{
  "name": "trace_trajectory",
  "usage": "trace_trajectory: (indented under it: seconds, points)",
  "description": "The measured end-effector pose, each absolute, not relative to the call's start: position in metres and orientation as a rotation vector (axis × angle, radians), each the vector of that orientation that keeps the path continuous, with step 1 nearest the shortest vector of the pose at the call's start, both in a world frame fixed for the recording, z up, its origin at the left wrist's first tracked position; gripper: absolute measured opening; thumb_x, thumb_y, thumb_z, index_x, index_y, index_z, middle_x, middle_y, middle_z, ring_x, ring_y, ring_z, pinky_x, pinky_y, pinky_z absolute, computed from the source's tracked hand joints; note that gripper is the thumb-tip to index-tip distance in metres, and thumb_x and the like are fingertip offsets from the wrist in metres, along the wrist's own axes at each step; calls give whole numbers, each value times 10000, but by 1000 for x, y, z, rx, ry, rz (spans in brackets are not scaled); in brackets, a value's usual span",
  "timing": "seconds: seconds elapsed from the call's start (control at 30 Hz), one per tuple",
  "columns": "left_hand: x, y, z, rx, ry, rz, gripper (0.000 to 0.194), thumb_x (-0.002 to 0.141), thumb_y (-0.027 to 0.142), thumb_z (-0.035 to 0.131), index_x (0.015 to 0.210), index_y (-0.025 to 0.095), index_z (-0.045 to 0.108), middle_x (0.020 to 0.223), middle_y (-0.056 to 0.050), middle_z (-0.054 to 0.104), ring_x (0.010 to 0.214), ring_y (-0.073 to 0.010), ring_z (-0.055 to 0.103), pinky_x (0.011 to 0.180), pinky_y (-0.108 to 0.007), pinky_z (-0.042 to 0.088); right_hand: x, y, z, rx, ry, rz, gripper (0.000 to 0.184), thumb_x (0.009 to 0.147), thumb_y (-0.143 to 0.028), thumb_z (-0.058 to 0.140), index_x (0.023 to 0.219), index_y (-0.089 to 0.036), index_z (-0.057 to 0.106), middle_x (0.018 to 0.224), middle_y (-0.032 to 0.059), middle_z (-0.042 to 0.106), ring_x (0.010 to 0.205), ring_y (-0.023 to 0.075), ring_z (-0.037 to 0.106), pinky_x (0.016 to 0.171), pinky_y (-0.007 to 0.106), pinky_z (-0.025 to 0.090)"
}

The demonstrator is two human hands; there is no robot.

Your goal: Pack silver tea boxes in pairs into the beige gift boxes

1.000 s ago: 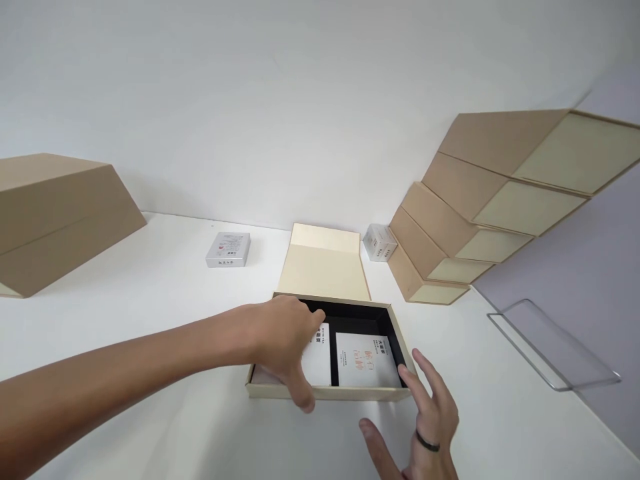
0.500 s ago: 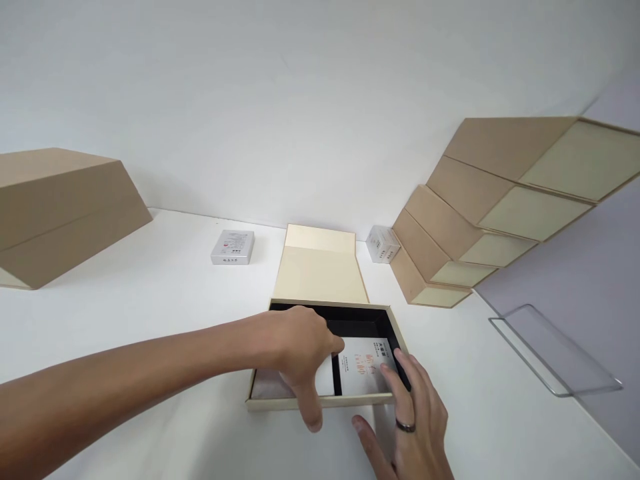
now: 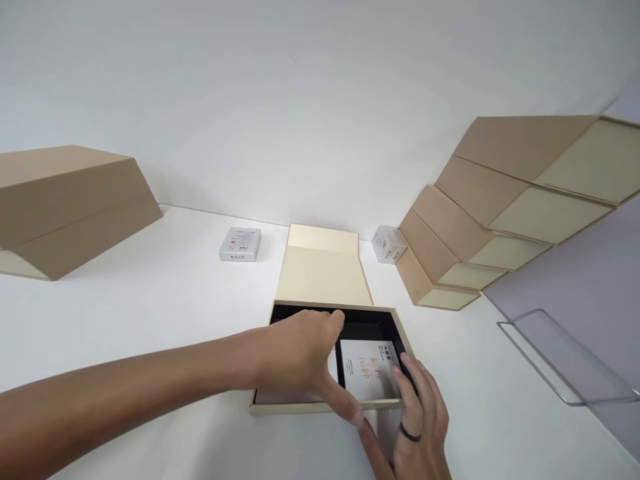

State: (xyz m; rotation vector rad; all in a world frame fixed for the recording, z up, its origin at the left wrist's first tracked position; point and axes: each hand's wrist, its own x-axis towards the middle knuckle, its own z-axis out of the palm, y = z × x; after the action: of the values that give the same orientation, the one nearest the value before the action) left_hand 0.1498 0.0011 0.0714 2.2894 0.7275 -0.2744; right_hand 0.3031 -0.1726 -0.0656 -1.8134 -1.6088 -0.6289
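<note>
A cream gift box (image 3: 397,320) with a black inside lies on the table, its lid (image 3: 323,273) folded back. In its right part sits a flat silver-white carton (image 3: 367,373) with orange print. My left hand (image 3: 310,357) is over the left part, thumb stretched across the front rim and fingers apart from it; it hides most of what lies beneath. My right hand (image 3: 420,417), with a dark ring, is spread at the right front corner, fingertips over the carton's right edge and thumb outside the front wall. The two thumb tips meet or nearly meet.
A small silver carton (image 3: 241,244) lies at the back left and another silver carton (image 3: 388,244) stands at the back right. Stacked tan boxes (image 3: 480,220) lean on the right; a large tan box (image 3: 75,207) is at left. A wire frame (image 3: 545,373) hangs over the right edge.
My left hand has shifted right, its thumb swinging toward my right thumb. The right hand stays at the box's corner. The whole view has shifted slightly.
</note>
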Motion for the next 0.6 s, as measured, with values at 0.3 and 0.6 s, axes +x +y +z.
trace_trajectory:
  seconds: [0.3, 0.6]
  points:
    - [166, 7, 75, 2205, 721, -364, 1026, 440, 543, 879, 1328, 223, 478, 1131, -73, 699, 960, -303, 675, 652, -302, 497, 301, -172, -72, -1781, -1565, -673, 627, 986, -445, 535, 1454, -63, 367, 1456, 269, 457, 1418, 376, 381, 1078, 550, 372]
    - [159, -2, 72, 2365, 685, -408, 688, 523, 610, 825, 1034, 210, 597, 993, -76, 704, 875, -296, 670, 538, -289, 433, 308, -173, -74, -1751, -1616, -718, 675, 959, -418, 578, 1463, -30, 352, 1448, 291, 449, 1412, 389, 379, 1070, 554, 375]
